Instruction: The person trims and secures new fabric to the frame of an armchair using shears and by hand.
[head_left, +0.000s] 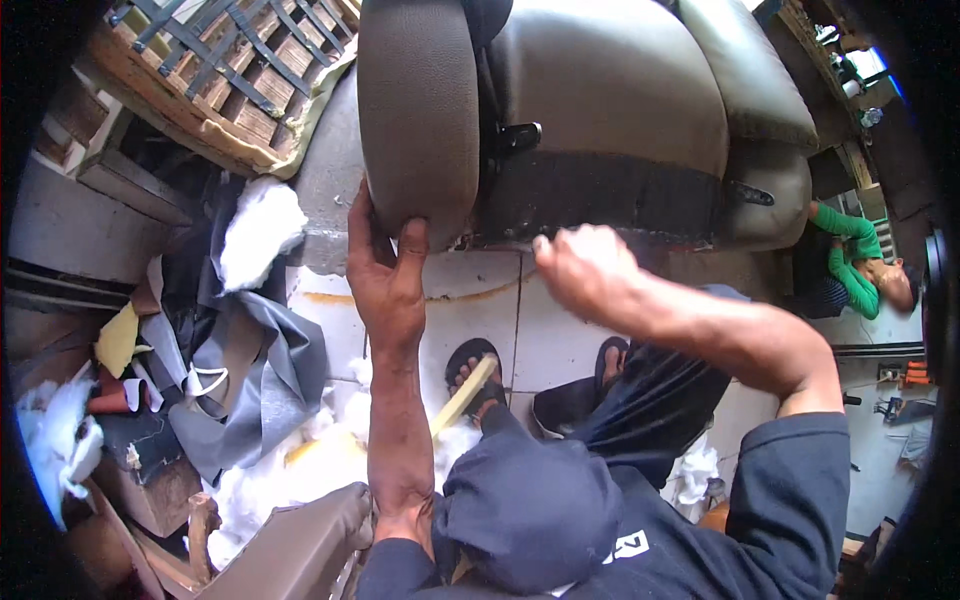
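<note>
My left hand [388, 285] grips the near end of a long brown padded armrest [418, 120]. Its thumb lies on the near face, and its fingers reach round the left side. To the right of it, my right hand [588, 268] is closed with the thumb side up, just in front of the lower edge of a brown upholstered seat [610, 80]. What those fingers hold, if anything, is too small to make out. A black fabric strip [610, 195] runs along the seat's lower part. Between armrest and seat sits a small black metal fitting [520, 135].
Grey and black upholstery scraps [250, 380] and white stuffing [262, 235] lie on the left. A wooden frame with webbing [250, 70] leans at the upper left. Yellow foam [465, 395] lies by my foot. A person in a green top [850, 250] sits at the right.
</note>
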